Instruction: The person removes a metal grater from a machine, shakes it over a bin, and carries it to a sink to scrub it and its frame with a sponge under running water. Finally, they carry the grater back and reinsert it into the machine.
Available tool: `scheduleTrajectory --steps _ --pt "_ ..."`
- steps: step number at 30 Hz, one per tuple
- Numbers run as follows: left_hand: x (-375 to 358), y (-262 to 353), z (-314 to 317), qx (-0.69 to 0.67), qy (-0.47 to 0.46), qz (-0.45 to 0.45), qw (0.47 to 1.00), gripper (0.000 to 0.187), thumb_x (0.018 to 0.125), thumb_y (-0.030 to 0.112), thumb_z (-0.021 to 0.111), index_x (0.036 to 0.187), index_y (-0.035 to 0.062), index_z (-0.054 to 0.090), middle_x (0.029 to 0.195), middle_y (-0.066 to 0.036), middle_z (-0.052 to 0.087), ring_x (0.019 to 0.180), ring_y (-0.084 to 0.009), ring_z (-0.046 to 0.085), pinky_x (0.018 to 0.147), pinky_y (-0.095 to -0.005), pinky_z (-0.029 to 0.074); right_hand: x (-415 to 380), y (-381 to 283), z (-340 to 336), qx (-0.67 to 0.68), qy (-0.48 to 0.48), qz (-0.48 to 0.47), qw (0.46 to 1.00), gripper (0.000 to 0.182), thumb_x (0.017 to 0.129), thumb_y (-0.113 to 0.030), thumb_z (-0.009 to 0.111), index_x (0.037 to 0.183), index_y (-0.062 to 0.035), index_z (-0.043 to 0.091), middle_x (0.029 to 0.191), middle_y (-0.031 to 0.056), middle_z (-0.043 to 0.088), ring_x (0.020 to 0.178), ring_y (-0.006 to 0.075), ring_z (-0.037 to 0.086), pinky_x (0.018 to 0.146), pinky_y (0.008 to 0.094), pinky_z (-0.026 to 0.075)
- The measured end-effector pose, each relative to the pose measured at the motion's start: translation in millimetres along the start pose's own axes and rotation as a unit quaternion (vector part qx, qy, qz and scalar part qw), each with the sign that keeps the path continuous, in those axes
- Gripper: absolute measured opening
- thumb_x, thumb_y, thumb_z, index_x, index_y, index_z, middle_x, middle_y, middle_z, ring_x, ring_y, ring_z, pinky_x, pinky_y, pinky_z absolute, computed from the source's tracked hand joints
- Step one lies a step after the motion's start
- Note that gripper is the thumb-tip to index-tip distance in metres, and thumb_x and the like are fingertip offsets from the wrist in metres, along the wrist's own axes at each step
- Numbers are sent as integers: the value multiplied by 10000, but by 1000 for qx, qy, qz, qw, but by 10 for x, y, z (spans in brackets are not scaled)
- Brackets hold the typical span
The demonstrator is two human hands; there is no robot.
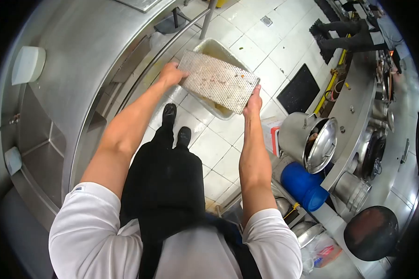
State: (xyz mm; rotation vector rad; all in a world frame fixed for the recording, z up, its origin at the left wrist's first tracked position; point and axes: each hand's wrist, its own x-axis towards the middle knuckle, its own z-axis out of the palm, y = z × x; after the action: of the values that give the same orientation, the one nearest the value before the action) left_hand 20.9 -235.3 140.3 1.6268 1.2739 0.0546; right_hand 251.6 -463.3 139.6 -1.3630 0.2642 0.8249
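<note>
A perforated metal tray [219, 81] with brownish and reddish residue on it is held out in front of me at a slant. My left hand [172, 74] grips its left end, and my right hand [253, 101] is closed on its right end. Beneath the tray is a pale rectangular tub [214, 46] on the tiled floor; the tray hides most of its inside, and something yellowish shows at its lower edge.
A steel counter [79, 60] curves along the left. To the right are a large pot [295, 135] with a tilted lid, a blue barrel [302, 186] and a black mat [298, 88]. Another person's dark-trousered legs [349, 37] are at the upper right.
</note>
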Motion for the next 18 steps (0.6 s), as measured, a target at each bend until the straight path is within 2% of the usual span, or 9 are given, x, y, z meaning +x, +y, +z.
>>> scheduleTrajectory --steps 3,6,7,9,11,12,13,15,18 --pt "-260 -184 6 -96 11 13 995 533 728 219 795 1153 -45 610 1020 -171 692 896 -235 678 805 -337 519 -568 -527 229 -104 -5 -60 993 587 1010 -452 400 1167 83 584 1063 143 661 913 230 643 797 353 519" --pt "-1040 204 -274 -216 8 30 976 573 729 231 809 1180 -41 583 1017 -147 679 901 -216 660 772 -338 526 -1173 -1122 374 -187 -10 -135 973 569 1007 -440 424 1084 83 634 988 135 680 860 196 629 761 342 499" --pt "-1415 468 -449 -257 14 26 966 571 726 236 815 1171 -38 586 1026 -142 674 914 -215 654 770 -343 528 -1381 -1342 401 -226 -29 -158 961 559 996 -449 448 1085 67 642 1002 123 681 880 208 638 763 339 510" --pt "-1829 577 -671 -202 6 32 979 663 734 275 817 1254 -32 542 1159 -181 612 1046 -239 601 889 -361 493 -1914 -1785 505 -258 -88 -174 946 521 992 -432 470 1138 42 632 1050 104 676 918 216 644 800 339 516" --pt "-2154 609 -796 -303 21 50 951 687 754 255 805 1292 -43 498 1160 -166 613 1063 -233 599 915 -364 488 -2614 -2163 847 -280 -117 -184 935 481 1007 -391 455 1193 29 599 1107 108 655 949 201 633 847 336 507" --pt "-2416 688 -953 -362 12 60 930 671 779 223 788 1311 -44 477 1170 -157 608 1068 -217 598 917 -350 490 -2959 -2251 1022 -271 -150 -255 916 386 1024 -275 446 1063 57 640 929 81 669 797 123 593 725 282 485" --pt "-2604 682 -1109 -409 4 75 909 649 798 194 767 1319 -45 465 1183 -150 600 1078 -207 593 922 -339 489 -3263 -2321 1152 -262 -214 -295 894 345 1027 -232 442 1077 55 626 977 70 659 831 105 580 741 260 477" --pt "-2894 756 -1265 -492 -37 118 862 605 836 136 727 1337 -46 440 1209 -136 584 1098 -185 581 934 -318 486 -3876 -2504 1401 -295 -272 -334 853 312 1026 -229 450 952 32 604 878 7 594 769 83 495 682 244 425" --pt "-3048 441 -1507 -507 40 131 851 543 870 81 677 1340 -40 432 1236 -121 565 1098 -163 577 946 -296 481 -4554 -2461 1864 -376 -320 -448 745 293 1018 -218 470 869 15 565 757 -12 511 706 81 410 616 257 373"
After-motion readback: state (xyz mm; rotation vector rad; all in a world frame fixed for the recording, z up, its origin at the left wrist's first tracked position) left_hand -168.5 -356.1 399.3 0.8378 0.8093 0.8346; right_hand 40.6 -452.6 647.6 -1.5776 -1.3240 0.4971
